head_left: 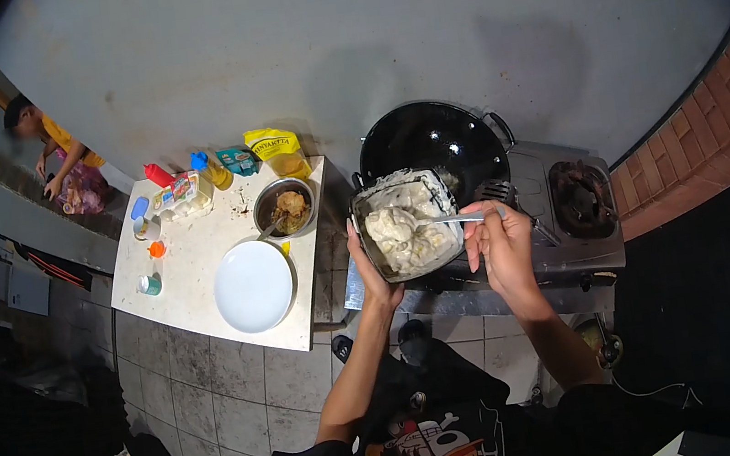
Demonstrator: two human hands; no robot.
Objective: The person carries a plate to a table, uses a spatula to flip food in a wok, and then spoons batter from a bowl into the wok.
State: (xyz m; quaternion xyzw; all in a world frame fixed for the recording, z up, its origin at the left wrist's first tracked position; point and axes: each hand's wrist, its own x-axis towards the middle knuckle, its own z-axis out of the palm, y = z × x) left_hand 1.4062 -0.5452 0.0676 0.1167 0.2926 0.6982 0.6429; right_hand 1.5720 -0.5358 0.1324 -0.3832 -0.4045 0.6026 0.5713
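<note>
My left hand (373,268) is closed around the left side of a dark square bowl (421,268), which is tilted so its inside faces me. Thick, pale, lumpy batter (398,235) fills it and smears its walls. My right hand (501,242) grips the handle of a metal spoon (447,219), whose head lies in the batter. Behind the bowl, a black wok (426,132) sits on the stove, partly hidden by the bowl. A dark slotted spatula (499,195) lies beside the wok, near my right hand.
A gas stove (593,244) has a second burner (582,195) at right. On the white table (175,290) stand a white plate (253,286), a metal bowl of food (291,205), a yellow oil pouch (278,152) and several bottles. Another person (65,157) bends at far left.
</note>
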